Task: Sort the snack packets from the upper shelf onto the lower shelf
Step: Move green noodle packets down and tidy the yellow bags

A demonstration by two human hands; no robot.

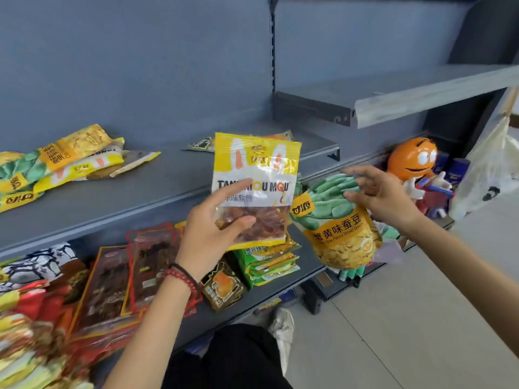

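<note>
My left hand (213, 228) grips a yellow and white candy packet (261, 175) by its lower left corner and holds it upright in front of the upper shelf (146, 192). To its right, my right hand (384, 197) pinches the top of a green and yellow broad bean packet (342, 234), thumb in front and fingers behind. That packet hangs past the right end of the lower shelf (241, 304). Several yellow and green packets (56, 164) lie at the upper shelf's left. One more packet (202, 143) lies at its back.
The lower shelf holds red and brown packets (112, 276) and a stack of green packets (269, 262). An orange figurine (412, 161) stands at the right, beside a white plastic bag (491, 169). A bare grey shelf (421, 94) juts out above. Tiled floor lies at the lower right.
</note>
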